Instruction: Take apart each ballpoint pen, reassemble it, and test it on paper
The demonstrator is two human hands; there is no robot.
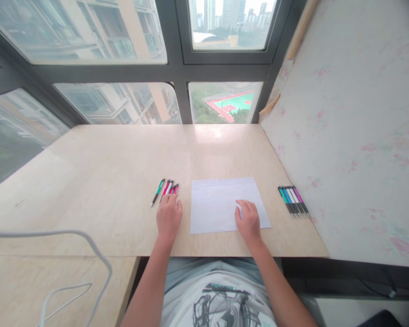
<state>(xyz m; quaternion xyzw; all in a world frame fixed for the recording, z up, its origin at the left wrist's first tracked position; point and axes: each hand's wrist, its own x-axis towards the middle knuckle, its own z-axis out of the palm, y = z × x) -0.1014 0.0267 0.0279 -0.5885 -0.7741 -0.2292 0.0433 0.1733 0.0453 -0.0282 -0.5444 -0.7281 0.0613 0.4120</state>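
My left hand [169, 217] rests over the lower ends of a small group of pens, its fingers bent down on them and the thumb apart. The group has pink pens [166, 186] and a white one, with their lower parts hidden under my fingers. Just left of them lies a green pen [158, 192] with a black grip, tip towards me. A sheet of white paper [211, 209] lies in front of me, with faint lines of writing along its far edge. Over its right part is my right hand [249, 220], fingers loosely curved, thumb and forefinger apart, holding nothing.
Several pens [293, 201] in green, blue, white and purple lie side by side at the right of the wooden table [122, 159], near the papered wall [354, 136]. A pale cable [88, 238] loops over the near left. Windows stand behind the table.
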